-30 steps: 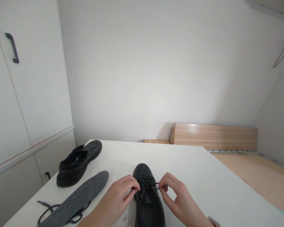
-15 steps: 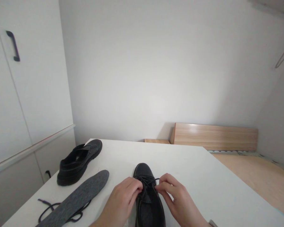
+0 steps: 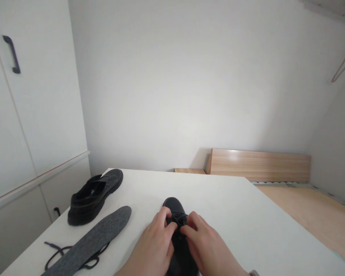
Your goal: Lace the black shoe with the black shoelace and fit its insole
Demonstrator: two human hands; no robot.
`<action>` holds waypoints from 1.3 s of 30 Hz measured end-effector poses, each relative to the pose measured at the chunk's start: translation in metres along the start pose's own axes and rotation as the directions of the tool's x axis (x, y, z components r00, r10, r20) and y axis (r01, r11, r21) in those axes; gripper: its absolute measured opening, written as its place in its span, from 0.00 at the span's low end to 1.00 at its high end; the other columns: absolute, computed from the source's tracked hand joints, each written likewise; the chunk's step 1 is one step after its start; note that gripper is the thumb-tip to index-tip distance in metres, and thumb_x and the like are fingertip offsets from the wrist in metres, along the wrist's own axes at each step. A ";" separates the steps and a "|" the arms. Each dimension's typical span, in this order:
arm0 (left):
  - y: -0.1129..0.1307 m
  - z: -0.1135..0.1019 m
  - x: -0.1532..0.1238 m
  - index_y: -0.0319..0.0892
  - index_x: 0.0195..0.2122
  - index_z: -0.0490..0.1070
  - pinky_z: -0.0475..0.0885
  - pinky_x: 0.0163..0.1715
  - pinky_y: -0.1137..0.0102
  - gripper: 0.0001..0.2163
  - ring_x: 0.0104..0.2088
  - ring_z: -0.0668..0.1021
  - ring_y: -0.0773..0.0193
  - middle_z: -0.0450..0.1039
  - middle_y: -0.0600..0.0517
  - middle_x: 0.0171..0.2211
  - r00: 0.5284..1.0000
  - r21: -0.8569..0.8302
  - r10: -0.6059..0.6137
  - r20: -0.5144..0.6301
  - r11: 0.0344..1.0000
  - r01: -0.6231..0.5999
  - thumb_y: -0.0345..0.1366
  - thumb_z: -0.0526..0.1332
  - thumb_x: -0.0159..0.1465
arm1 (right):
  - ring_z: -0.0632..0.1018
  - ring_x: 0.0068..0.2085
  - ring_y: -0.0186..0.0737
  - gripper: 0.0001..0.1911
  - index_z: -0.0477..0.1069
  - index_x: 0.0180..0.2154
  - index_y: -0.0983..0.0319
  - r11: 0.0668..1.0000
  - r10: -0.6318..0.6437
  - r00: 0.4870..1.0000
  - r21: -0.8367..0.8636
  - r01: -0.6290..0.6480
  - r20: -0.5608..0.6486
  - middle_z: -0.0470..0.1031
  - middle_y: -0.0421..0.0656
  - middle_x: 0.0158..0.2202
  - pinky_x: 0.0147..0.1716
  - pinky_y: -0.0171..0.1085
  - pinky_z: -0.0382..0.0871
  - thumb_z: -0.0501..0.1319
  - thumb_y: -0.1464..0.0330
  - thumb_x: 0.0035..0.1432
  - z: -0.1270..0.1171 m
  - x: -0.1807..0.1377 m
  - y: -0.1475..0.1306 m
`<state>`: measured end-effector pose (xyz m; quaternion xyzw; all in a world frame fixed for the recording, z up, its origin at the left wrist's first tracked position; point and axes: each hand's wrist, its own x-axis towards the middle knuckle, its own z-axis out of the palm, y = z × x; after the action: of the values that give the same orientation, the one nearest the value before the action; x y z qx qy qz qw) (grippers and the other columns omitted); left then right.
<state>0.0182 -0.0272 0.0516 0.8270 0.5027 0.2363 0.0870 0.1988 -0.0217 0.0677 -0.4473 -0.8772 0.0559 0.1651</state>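
Observation:
A black lace-up shoe (image 3: 173, 204) lies on the white table in front of me, its toe pointing away. Across its top runs a dark shoelace (image 3: 179, 218). My left hand (image 3: 158, 239) is closed at the left side of the lacing, thumb and fingers pinching the lace. From the right, my right hand (image 3: 204, 241) pinches the lace at the opposite edge, fingers bent. The fingertips cover part of the lacing, and both hands hide much of the shoe's opening.
On the left of the white table (image 3: 218, 199) stands another black shoe (image 3: 87, 207) without a visible lace. A grey insole (image 3: 100, 237) lies nearer, over a loose dark shoelace (image 3: 54, 253). A white cabinet (image 3: 43, 115) borders the left; a wooden headboard (image 3: 258, 165) is beyond, right.
Both hands have come closer together over the lacing. My right hand has drawn the lace inward from the right side, and my left fingers have shifted slightly forward. The view has shifted slightly.

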 end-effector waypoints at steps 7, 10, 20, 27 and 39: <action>0.009 -0.009 0.007 0.41 0.32 0.76 0.76 0.37 0.67 0.14 0.37 0.79 0.59 0.74 0.46 0.42 0.997 0.180 -0.008 -0.081 0.983 0.023 0.21 0.52 0.61 | 0.76 0.39 0.48 0.15 0.74 0.34 0.61 1.000 -0.007 0.991 -0.031 0.002 -0.134 0.73 0.49 0.40 0.35 0.42 0.72 0.55 0.84 0.54 0.007 0.007 -0.007; 0.011 -0.029 0.007 0.43 0.35 0.75 0.75 0.38 0.68 0.12 0.37 0.78 0.60 0.75 0.48 0.38 0.964 -0.009 0.092 -0.249 0.995 -0.097 0.25 0.53 0.66 | 0.75 0.38 0.42 0.12 0.74 0.33 0.59 0.957 0.038 0.949 0.284 0.056 -0.314 0.73 0.45 0.38 0.37 0.38 0.71 0.57 0.80 0.58 -0.004 0.007 -0.009; 0.014 -0.059 0.017 0.48 0.30 0.80 0.72 0.47 0.64 0.05 0.43 0.76 0.59 0.72 0.49 0.42 0.911 -0.499 -0.040 -0.410 0.846 -0.187 0.36 0.65 0.62 | 0.74 0.27 0.35 0.13 0.76 0.33 0.61 0.446 0.309 0.925 0.892 0.066 -0.223 0.72 0.39 0.27 0.28 0.35 0.71 0.68 0.58 0.56 -0.024 0.018 -0.026; 0.006 -0.040 0.016 0.46 0.48 0.76 0.73 0.45 0.66 0.14 0.40 0.79 0.60 0.78 0.49 0.40 0.989 -0.798 -0.079 -0.122 0.600 -0.050 0.35 0.65 0.61 | 0.74 0.27 0.33 0.12 0.75 0.31 0.61 0.397 0.305 0.919 0.910 0.116 -0.250 0.73 0.39 0.29 0.28 0.34 0.70 0.68 0.59 0.55 -0.020 0.021 -0.024; 0.007 -0.022 0.026 0.41 0.30 0.81 0.69 0.37 0.67 0.06 0.32 0.79 0.58 0.81 0.52 0.28 0.985 -0.748 -0.170 0.033 0.649 0.138 0.34 0.64 0.57 | 0.76 0.30 0.38 0.04 0.75 0.29 0.59 0.563 0.343 0.842 0.809 0.172 -0.417 0.75 0.40 0.27 0.30 0.35 0.71 0.67 0.68 0.55 -0.022 0.020 -0.024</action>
<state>0.0233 -0.0101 0.0813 0.6678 0.4314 0.4298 0.4280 0.1765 -0.0207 0.0989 -0.3590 -0.6421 0.3394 0.5862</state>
